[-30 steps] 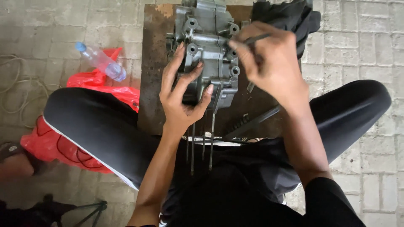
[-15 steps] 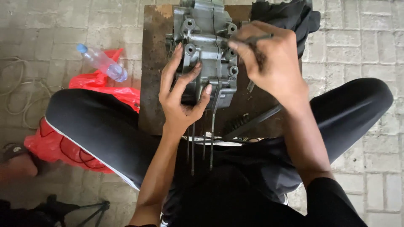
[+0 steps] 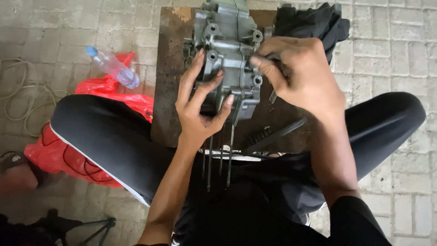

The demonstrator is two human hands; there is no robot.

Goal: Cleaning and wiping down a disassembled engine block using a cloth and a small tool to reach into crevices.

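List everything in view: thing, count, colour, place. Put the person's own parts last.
Grey cast-metal engine casing: one, grey, on the board, centre top.
Long thin metal studs: about four, dark grey, sticking out of the casing toward the person.
Rusty brown flat board: one, brown, under the casing.
Black crumpled cloth: one, black, top right.
Clear plastic bottle with blue cap: one, lying at left.
Red plastic bag: one, red, left.
Pale cord: one, far left.
Left hand: grips the casing.
Right hand: closed on a thin dark tool at the casing.
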